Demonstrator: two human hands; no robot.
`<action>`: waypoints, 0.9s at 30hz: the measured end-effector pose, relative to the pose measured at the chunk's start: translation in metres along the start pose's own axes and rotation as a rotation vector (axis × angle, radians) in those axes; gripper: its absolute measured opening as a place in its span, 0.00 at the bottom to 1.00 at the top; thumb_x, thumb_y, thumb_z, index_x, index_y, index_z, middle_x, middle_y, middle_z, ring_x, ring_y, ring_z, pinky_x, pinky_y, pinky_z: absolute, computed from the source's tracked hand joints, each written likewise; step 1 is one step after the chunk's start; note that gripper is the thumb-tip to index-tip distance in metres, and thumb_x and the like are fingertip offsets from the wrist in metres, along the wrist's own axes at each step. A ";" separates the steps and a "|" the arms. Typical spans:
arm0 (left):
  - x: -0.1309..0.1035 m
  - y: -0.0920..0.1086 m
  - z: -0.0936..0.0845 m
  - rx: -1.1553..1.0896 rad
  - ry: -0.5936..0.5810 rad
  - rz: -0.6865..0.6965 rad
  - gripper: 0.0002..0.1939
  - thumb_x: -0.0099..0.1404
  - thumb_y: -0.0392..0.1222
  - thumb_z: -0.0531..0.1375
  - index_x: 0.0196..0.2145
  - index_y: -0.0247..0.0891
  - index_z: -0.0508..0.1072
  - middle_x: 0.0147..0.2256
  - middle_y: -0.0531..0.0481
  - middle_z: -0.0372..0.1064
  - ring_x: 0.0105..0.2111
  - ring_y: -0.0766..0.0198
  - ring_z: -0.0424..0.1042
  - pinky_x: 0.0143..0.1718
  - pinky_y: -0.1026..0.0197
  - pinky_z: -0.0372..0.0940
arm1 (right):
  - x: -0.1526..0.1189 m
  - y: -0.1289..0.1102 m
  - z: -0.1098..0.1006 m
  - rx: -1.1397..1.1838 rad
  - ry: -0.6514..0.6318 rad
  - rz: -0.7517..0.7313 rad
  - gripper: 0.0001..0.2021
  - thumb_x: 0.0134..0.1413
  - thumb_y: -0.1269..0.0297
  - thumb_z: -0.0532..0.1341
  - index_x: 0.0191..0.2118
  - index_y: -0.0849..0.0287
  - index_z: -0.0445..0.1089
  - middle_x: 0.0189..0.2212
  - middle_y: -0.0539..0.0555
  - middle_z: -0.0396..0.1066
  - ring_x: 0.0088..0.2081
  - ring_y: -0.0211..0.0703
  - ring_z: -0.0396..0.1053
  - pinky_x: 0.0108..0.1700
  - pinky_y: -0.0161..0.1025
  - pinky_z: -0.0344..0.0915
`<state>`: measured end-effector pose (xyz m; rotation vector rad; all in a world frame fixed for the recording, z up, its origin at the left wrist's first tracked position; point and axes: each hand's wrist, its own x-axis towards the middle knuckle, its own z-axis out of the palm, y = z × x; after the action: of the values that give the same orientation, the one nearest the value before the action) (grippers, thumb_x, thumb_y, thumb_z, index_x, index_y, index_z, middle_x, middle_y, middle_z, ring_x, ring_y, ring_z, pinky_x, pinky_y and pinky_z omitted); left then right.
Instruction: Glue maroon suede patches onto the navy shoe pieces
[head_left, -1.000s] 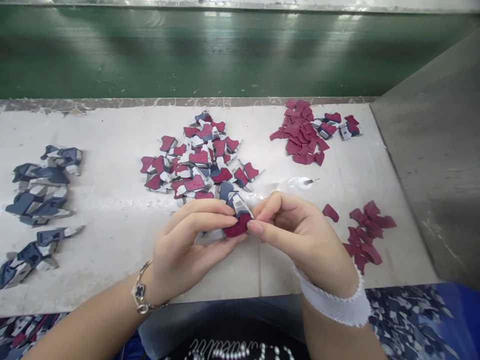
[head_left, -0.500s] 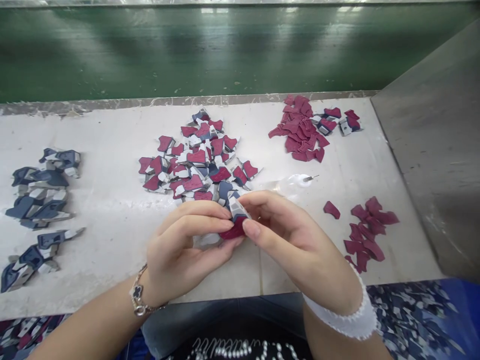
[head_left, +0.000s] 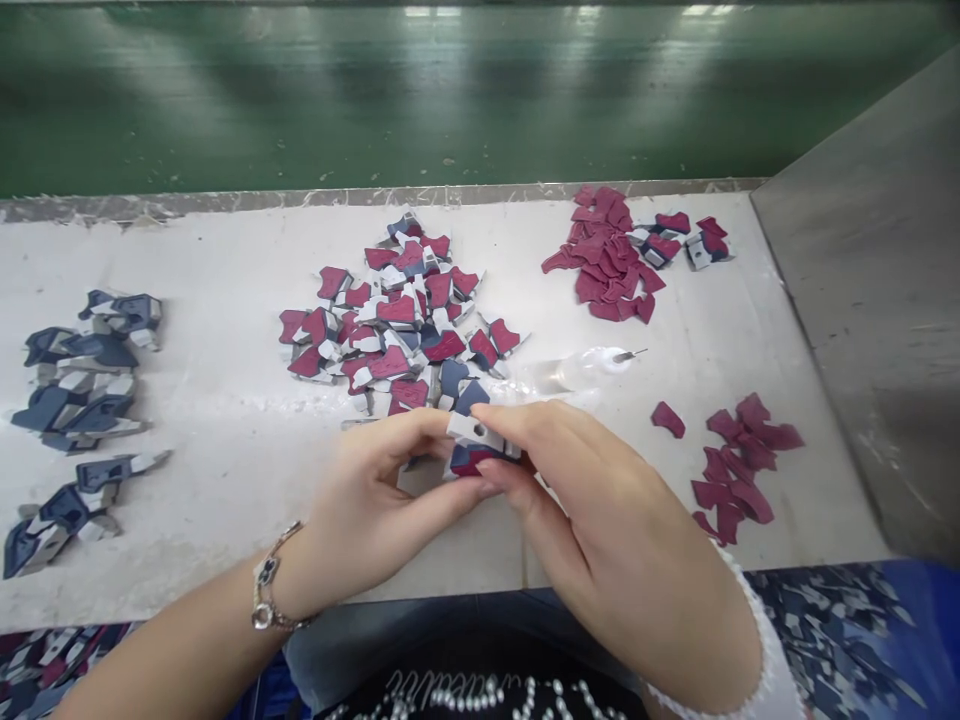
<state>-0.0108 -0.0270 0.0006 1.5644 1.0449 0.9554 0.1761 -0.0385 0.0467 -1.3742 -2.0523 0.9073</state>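
Note:
A small grey, blue and maroon piece (head_left: 480,436) is held between both hands near the front middle of the table. My left hand (head_left: 375,500) has its thumb and fingers closed round the piece's left side. My right hand (head_left: 592,500) grips the right side between thumb and fingers. Just beyond the hands lies a heap of grey and blue pieces with maroon tops (head_left: 397,310). Thin maroon parts (head_left: 600,255) are piled behind to the right, and a smaller group of maroon parts (head_left: 742,460) lies right of my right hand.
A clear bottle with a thin needle tip (head_left: 596,368) lies on the white table (head_left: 225,500). Blue and grey pieces (head_left: 82,360) are at the left. A metal panel (head_left: 862,260) stands at the right. Blue containers of pieces (head_left: 840,630) sit below the front edge.
The held piece has been turned, so a grey face with a hole now shows. My right hand has shifted and rotated around it, and my left fingers have changed position.

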 end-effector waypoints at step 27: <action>0.002 0.001 0.002 -0.191 -0.111 -0.085 0.09 0.62 0.34 0.68 0.40 0.41 0.75 0.33 0.49 0.75 0.31 0.61 0.78 0.30 0.62 0.77 | -0.005 0.010 -0.004 0.058 -0.119 -0.101 0.15 0.67 0.77 0.50 0.55 0.54 0.61 0.42 0.53 0.73 0.42 0.45 0.71 0.43 0.43 0.70</action>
<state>-0.0083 -0.0255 0.0015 1.3888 0.9083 0.8730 0.1868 -0.0397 0.0412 -1.2010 -2.1441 1.0183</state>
